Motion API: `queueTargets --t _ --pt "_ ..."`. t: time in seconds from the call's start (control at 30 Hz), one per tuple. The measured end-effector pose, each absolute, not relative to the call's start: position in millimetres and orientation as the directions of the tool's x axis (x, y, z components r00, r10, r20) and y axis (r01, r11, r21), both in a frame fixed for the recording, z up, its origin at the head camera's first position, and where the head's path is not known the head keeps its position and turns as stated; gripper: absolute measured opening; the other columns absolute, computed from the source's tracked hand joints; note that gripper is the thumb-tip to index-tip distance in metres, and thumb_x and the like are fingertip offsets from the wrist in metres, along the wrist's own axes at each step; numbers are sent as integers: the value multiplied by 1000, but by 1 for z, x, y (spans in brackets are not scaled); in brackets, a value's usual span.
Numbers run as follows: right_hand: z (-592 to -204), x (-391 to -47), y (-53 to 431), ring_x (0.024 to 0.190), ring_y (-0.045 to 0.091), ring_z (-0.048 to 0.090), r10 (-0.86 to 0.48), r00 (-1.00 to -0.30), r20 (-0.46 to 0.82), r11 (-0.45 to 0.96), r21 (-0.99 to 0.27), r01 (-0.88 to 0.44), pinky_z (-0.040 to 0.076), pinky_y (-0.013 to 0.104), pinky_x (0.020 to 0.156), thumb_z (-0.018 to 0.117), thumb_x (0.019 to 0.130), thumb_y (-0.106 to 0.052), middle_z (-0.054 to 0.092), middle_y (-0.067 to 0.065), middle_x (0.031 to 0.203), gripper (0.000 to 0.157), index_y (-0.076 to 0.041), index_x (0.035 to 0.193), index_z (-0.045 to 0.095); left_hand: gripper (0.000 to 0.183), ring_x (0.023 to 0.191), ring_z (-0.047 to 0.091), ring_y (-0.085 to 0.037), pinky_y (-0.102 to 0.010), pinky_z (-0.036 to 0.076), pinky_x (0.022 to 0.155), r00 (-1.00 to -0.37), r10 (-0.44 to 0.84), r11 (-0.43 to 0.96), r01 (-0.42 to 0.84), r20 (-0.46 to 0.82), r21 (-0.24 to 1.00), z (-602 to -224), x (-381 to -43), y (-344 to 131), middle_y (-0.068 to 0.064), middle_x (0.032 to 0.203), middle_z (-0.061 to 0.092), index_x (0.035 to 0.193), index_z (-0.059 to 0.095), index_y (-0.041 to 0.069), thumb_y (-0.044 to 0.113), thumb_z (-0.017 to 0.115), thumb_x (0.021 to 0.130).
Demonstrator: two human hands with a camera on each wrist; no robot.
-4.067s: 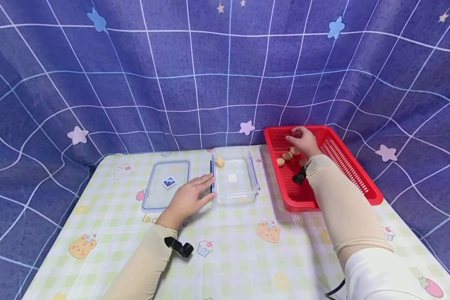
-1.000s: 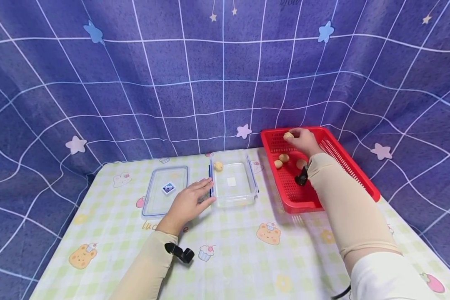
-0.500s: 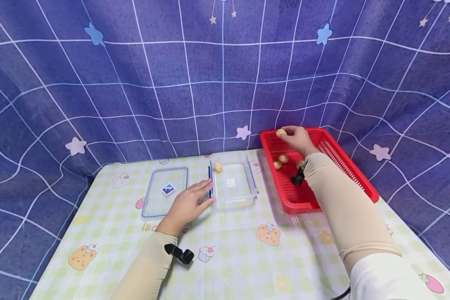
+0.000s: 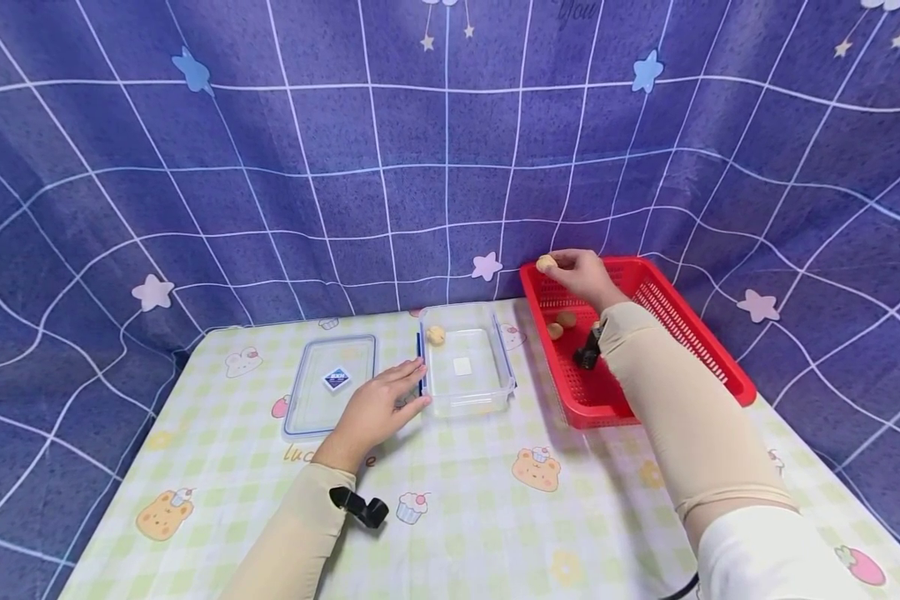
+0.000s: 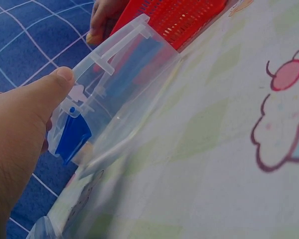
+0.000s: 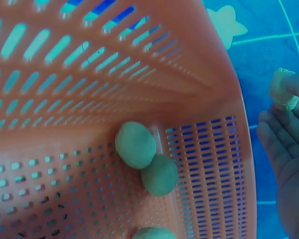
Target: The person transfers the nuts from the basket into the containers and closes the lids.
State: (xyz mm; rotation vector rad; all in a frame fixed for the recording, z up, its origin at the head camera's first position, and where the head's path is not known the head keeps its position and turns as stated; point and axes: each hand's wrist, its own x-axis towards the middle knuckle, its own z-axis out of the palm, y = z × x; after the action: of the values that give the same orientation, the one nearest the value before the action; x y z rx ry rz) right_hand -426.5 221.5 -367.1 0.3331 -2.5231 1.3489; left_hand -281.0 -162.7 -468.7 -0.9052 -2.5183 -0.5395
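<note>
Right hand (image 4: 581,273): thumb and fingertips clamped on a small tan ball (image 4: 546,264), held up at the far left corner of a red slotted plastic basket (image 4: 607,415), level in the head view with its rim. Ball possibly a walnut or small pastry; surface detail too poor to settle it.

Left hand (image 4: 377,408): fingers extended and close together at the left side of a clear plastic box (image 4: 468,402), thumb set apart with its tip at the rim. Blue latch (image 5: 74,135) hangs beside it on the box.

Box contents: one ball (image 4: 436,336), far left corner. White square (image 4: 462,366) shows at the box floor; any print on it is illegible. Basket contents: three balls (image 6: 135,145) visible from the right wrist, two of them touching.

Clear lid (image 4: 311,417) with blue seal lies flat left of the box. Its blue-and-white label (image 4: 337,379) seems to read "BXH"; smaller line unreadable.

Checked tablecloth (image 4: 472,533): lettering "luc", then "e", middle covered by the left arm. Blue curtain (image 4: 390,200): "You" at top edge.
</note>
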Motion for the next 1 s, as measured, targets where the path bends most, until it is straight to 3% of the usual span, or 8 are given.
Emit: queueTargets --t 0.23,0.63,1.0 --pt "-363 -422 212 91 17 60 -100 -949 300 537 -787 -305 50 34 84 67 85 -27 66 9 105 38 -5 115 64 60 123 44 -25 -44 37 101 -706 508 713 666 493 218 -470 -281 -161 -1 137 45 131 52 12 54 49 89" --pt "-356 -421 191 84 16 62 -167 -908 384 521 -748 -412 51 27 76 67 85 -15 67 13 99 31 1 111 65 60 123 44 -24 -44 36 101 -707 509 715 665 491 215 -472 -282 -159 -1 138 45 132 51 13 55 48 89" --pt "-347 -419 162 83 17 62 -203 -896 396 546 -714 -439 51 26 73 66 84 -14 67 14 98 32 2 112 64 58 120 48 -24 -43 39 99 -677 515 718 675 525 167 -468 -283 -160 -3 134 49 128 55 11 52 54 87"
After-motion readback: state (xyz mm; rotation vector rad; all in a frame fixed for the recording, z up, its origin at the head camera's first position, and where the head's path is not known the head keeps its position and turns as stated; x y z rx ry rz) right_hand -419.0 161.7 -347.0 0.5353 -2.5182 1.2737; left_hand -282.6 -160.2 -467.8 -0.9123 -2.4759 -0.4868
